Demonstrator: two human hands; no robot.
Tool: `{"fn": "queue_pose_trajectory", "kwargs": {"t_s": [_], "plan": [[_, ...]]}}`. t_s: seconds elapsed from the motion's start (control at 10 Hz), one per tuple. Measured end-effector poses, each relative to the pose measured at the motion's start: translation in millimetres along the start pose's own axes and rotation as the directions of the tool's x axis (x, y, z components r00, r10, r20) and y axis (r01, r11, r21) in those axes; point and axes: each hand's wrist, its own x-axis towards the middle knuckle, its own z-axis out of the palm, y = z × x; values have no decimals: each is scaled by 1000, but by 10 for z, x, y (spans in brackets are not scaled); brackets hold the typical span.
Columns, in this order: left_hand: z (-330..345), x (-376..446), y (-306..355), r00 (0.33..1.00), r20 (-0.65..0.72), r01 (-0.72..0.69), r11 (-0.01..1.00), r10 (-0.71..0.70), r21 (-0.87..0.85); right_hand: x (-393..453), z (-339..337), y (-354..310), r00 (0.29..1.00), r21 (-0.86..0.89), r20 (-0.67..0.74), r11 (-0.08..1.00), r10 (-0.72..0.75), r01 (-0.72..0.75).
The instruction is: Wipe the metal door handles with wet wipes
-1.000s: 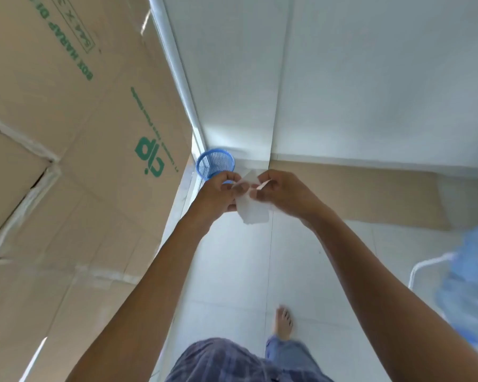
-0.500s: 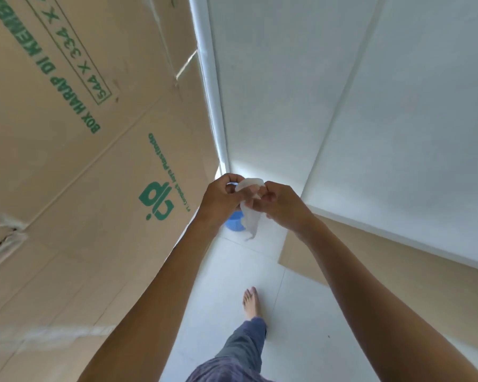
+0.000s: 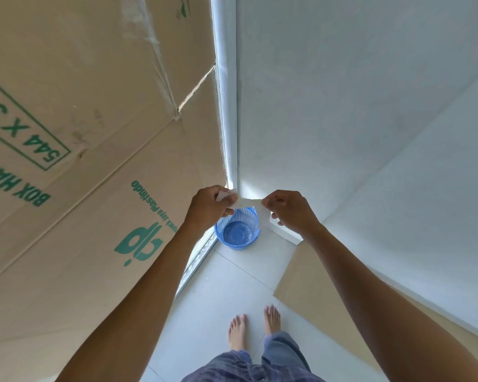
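Wet wipe [image 3: 246,203] hangs stretched between left hand [image 3: 209,206] and right hand [image 3: 289,210], both pinching its ends above a blue basket [image 3: 238,232] — likely limp, light, slippery, tearable; bunch it mid-sheet.

Both arms outstretched, left hand [image 3: 209,206] and right hand [image 3: 289,210] in pinching grip.

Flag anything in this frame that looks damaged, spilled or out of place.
Nothing spilled. The cardboard on the left has a gap at a taped seam. Both the left hand and right hand pinch a wet wipe above an empty blue basket; no door handle is in view.
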Motion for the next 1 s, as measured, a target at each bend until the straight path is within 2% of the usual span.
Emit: {"fn": "queue_pose_trajectory", "kwargs": {"t_s": [0.2, 0.4, 0.5, 0.7, 0.9, 1.0], "plan": [[96, 539, -83, 992, -55, 123, 987, -117, 108, 861, -55, 207, 985, 106, 68, 981, 158, -164], [253, 1041, -262, 971, 11, 226, 938, -237, 262, 1772, 89, 468, 960, 102, 173, 966, 220, -239], [309, 1283, -447, 966, 17, 243, 926, -259, 290, 2106, 264, 632, 948, 101, 172, 952, 269, -289], [366, 1758, -817, 936, 24, 329, 895, -352, 302, 2581, 695, 1017, 892, 219, 182, 868, 413, -447], [547, 2154, -1315, 906, 37, 397, 877, -422, 270, 3006, 1210, 1539, 839, 187, 182, 820, 513, -541], [578, 2229, -1422, 888, 24, 429, 848, -459, 311, 3191, 1403, 1660, 780, 112, 263, 785, 568, -609]]}}
